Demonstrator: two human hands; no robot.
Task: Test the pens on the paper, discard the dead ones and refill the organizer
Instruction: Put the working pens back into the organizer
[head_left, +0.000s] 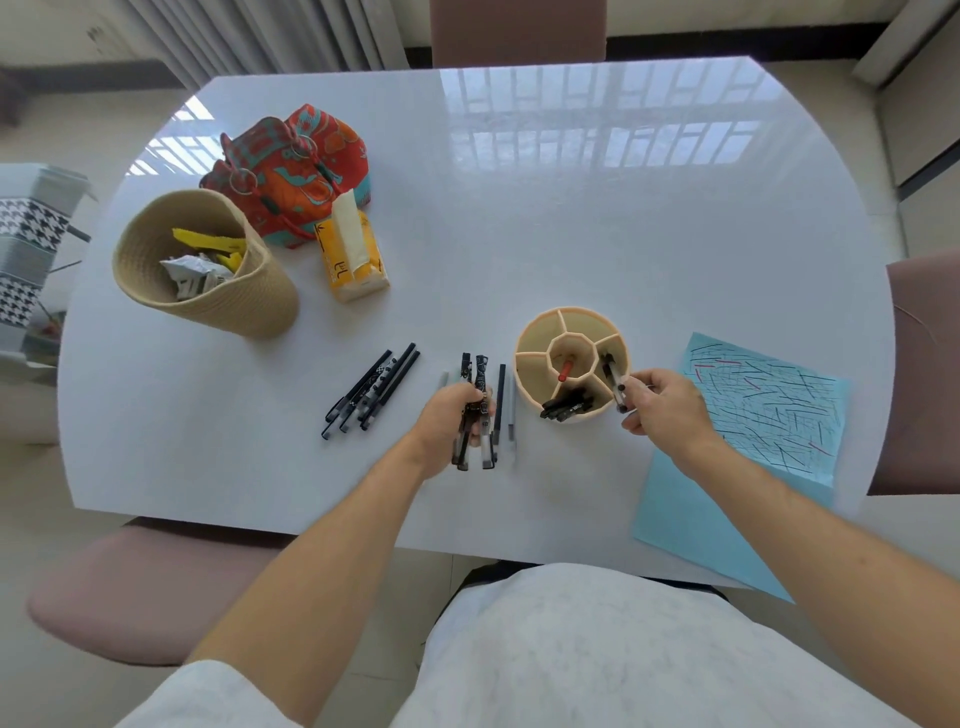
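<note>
A round cream organizer (535, 340) with wedge compartments stands at table centre-right. A red pen (565, 369) stands in its middle cell and several black pens (566, 406) fill the front cell. My right hand (667, 402) pinches a black pen (613, 382) that is lowered into the organizer's right compartment. My left hand (449, 423) grips a bundle of black pens (475, 415) on the table left of the organizer. Two more pens (504, 402) lie beside that bundle. A separate group of black pens (371, 392) lies further left. A scribbled blue paper (758, 415) lies at the right.
A woven basket (249, 306) holding crumpled wrappers sits at the left. Behind it are a red patterned bag (296, 171) and an orange tissue pack (350, 260). Pink chairs stand at the near left (135, 587), right and far side of the white table (571, 218).
</note>
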